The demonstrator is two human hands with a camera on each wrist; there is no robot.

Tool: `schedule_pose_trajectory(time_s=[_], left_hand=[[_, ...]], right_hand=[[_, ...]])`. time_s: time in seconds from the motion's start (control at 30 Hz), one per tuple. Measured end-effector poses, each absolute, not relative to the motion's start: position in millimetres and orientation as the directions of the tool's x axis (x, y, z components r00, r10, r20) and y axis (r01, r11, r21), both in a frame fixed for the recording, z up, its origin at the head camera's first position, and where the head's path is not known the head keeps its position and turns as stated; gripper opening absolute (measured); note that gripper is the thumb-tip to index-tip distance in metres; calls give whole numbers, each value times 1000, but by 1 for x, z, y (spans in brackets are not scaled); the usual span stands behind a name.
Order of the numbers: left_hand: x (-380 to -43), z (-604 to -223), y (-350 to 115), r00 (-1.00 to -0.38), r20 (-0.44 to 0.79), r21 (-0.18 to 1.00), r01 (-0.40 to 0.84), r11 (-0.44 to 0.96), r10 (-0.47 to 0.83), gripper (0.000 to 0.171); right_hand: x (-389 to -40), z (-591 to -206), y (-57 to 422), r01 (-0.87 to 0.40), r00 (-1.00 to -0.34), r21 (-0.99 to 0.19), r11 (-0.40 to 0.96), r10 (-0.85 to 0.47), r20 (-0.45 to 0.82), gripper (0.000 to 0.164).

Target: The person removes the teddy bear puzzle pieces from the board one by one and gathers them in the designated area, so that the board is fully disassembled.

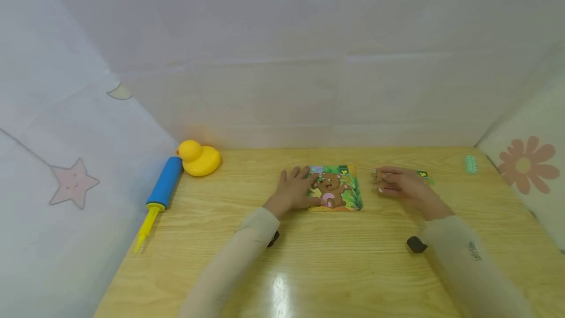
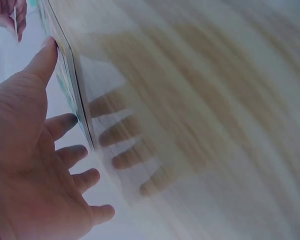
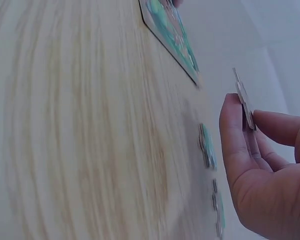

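A puzzle board [image 1: 334, 191] with a brown bear picture lies flat on the table. The left hand [image 1: 291, 193] rests at its left side, fingers spread and thumb and index finger touching the edge. To the right of the board, the right hand [image 1: 407, 186] pinches a thin puzzle piece [image 3: 244, 99] between thumb and fingers, held above the tabletop. Below that hand in the right wrist view lie loose puzzle pieces [image 3: 207, 145], their faces seen too edge-on to make out. One green-edged piece [image 1: 423, 174] shows beyond the right hand in the head view.
At the left stand a yellow toy duck [image 1: 200, 159] and a blue hand pump [image 1: 165, 180] with a yellow nozzle. A small mint-green item [image 1: 471, 164] lies near the back right corner. Printed cloth walls [image 1: 273, 97] border the wooden table [image 1: 335, 264].
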State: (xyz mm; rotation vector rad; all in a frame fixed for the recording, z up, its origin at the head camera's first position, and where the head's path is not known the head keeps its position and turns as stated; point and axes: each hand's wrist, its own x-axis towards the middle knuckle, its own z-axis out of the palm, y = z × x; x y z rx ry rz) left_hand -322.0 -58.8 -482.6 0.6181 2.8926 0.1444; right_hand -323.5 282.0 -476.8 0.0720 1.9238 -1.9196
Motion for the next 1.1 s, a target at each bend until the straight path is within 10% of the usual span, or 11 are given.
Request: schedule_pose_trajectory(time_s=[1.1], left_hand=[[-319, -485, -71, -876, -182, 183, 417, 890, 447, 83]], right_hand=[[-296, -478, 346, 253, -938, -895, 366, -134, -320, 52]])
